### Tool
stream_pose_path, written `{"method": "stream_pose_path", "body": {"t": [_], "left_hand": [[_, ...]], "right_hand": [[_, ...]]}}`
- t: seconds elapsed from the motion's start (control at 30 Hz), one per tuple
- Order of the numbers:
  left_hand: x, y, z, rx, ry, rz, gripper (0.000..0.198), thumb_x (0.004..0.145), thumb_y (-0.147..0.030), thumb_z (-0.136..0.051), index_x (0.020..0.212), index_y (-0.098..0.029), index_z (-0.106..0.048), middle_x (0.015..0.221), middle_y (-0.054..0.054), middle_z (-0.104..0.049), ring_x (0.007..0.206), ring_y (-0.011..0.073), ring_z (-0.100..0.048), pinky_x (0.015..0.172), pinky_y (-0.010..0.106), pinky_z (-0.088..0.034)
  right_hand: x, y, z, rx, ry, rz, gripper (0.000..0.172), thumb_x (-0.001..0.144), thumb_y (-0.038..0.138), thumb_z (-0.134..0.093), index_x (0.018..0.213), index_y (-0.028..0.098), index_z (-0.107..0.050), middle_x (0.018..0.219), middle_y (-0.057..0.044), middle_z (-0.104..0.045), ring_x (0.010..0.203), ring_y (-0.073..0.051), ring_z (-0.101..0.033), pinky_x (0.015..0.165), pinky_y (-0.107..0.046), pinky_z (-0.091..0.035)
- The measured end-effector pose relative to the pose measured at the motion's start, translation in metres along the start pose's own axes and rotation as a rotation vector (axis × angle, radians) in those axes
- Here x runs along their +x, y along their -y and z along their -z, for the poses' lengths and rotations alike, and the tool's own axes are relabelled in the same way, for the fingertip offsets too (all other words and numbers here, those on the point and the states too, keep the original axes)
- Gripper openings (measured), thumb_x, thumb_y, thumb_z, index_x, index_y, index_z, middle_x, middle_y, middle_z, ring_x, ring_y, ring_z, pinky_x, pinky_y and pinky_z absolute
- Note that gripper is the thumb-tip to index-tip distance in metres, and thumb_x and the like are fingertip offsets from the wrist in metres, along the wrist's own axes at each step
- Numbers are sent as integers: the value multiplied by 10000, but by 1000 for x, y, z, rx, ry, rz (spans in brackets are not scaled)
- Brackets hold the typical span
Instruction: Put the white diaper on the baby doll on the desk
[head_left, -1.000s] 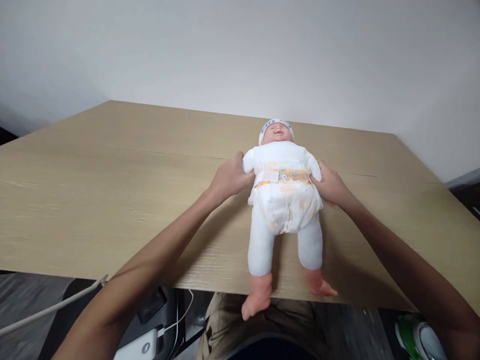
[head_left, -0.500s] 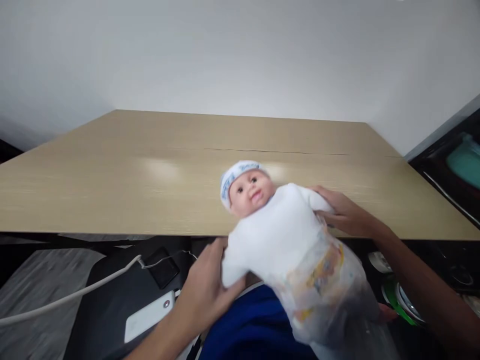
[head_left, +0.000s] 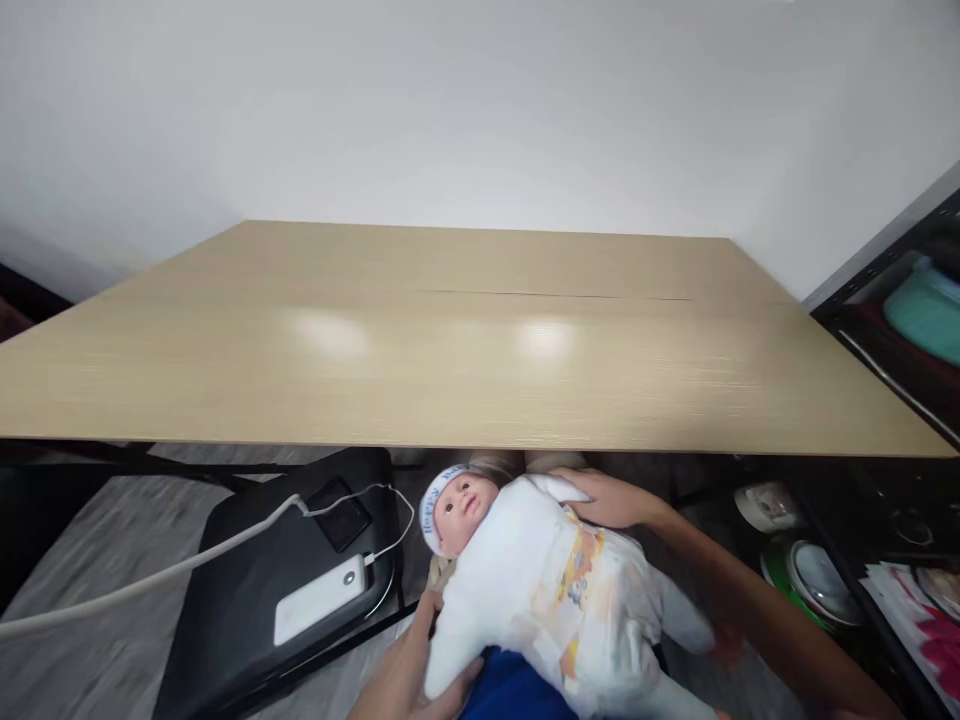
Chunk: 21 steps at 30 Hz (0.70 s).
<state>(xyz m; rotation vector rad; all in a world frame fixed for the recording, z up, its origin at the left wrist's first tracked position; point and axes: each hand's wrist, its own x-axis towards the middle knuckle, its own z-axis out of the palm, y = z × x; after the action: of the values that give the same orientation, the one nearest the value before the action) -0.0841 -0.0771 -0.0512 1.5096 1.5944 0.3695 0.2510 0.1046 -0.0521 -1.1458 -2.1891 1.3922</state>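
A baby doll [head_left: 510, 565] lies face up across my lap, below the table's front edge. It has a white top, a white headband with blue lettering, and a diaper [head_left: 592, 610] with a yellow-orange printed strip. My left hand [head_left: 442, 650] is closed around the doll's arm on the left, thumb in front and fingers partly hidden behind. My right hand [head_left: 611, 498] grips the doll's other arm and side near the top of the diaper. Blue cloth [head_left: 510, 685] shows under the doll.
A wooden table [head_left: 420, 370] spans the view before a pale wall. At left, a black seat [head_left: 247, 590] carries a white power bank [head_left: 321, 600], a dark phone-like device [head_left: 341, 515] and cables. On the right are a green-rimmed can [head_left: 814, 580], a dark shelf and a teal item [head_left: 926, 310].
The doll has come down and toward me, from over the table's front edge onto my lap. Both hands have moved down with it, still holding its arms.
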Motion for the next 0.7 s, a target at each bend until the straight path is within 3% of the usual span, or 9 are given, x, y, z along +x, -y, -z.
{"method": "stream_pose_path", "body": {"t": [0.07, 0.17, 0.27, 0.33, 0.43, 0.5, 0.6, 0.7], "left_hand": [[10, 0, 5, 51, 70, 27, 535, 893, -678, -654, 1309, -343, -689, 1116, 64, -840, 1021, 389, -783, 915, 478, -642], [21, -6, 19, 230, 154, 19, 569, 951, -705, -622, 1311, -273, -705, 1138, 120, -821, 1035, 380, -770, 929, 477, -623], [27, -23, 40, 497, 86, -62, 622, 893, -764, -707, 1164, -207, -761, 1188, 197, -789, 1148, 464, -709, 1027, 608, -566], [30, -42, 54, 544, 36, -139, 641, 893, -787, -725, 1146, -200, -765, 1257, 208, -765, 1217, 485, -657, 1070, 651, -526], [45, -75, 64, 375, 110, -311, 557, 1004, -734, -662, 1287, -257, -716, 1372, 144, -720, 1252, 394, -629, 1068, 537, -540], [65, -97, 56, 249, 216, -455, 468, 1061, -644, -651, 1367, -291, -667, 1428, 106, -694, 1298, 343, -612, 1107, 473, -520], [103, -119, 27, 142, 344, -709, 425, 1089, -522, -673, 1425, -264, -637, 1443, 108, -689, 1323, 309, -594, 1165, 443, -464], [132, -126, -2, 125, 431, -883, 359, 1092, -518, -672, 1283, -214, -695, 1294, 121, -722, 1205, 291, -614, 1080, 416, -477]], "right_hand": [[4, -27, -8, 24, 11, -26, 445, 913, 397, -744, 1347, 308, -771, 1314, -44, -823, 1221, -321, -776, 1088, -474, -602], [-5, -48, -13, 53, -55, -40, 456, 962, 518, -712, 1352, 288, -762, 1386, -77, -783, 1314, -317, -734, 1159, -488, -560], [-30, -42, -10, 96, -127, -91, 443, 1088, 588, -547, 1294, 270, -776, 1374, -91, -773, 1344, -299, -707, 1212, -506, -513], [-46, -30, -6, 149, -89, -151, 490, 1114, 632, -502, 1175, 251, -803, 1237, -86, -813, 1223, -309, -748, 1132, -505, -558], [-61, -14, -6, 200, -50, -219, 483, 1094, 657, -565, 1104, 248, -823, 1109, -70, -833, 1069, -311, -769, 978, -451, -591], [-63, -10, -8, 207, -71, -236, 466, 1068, 653, -620, 1095, 237, -829, 1090, -64, -835, 1030, -299, -764, 916, -411, -584], [-57, -13, -12, 177, -104, -230, 488, 1052, 645, -628, 976, 198, -809, 956, -37, -804, 919, -253, -728, 833, -348, -552], [-47, -15, -11, 92, -131, -207, 478, 1046, 593, -622, 829, 185, -744, 822, 2, -728, 831, -209, -657, 763, -299, -490]]}}
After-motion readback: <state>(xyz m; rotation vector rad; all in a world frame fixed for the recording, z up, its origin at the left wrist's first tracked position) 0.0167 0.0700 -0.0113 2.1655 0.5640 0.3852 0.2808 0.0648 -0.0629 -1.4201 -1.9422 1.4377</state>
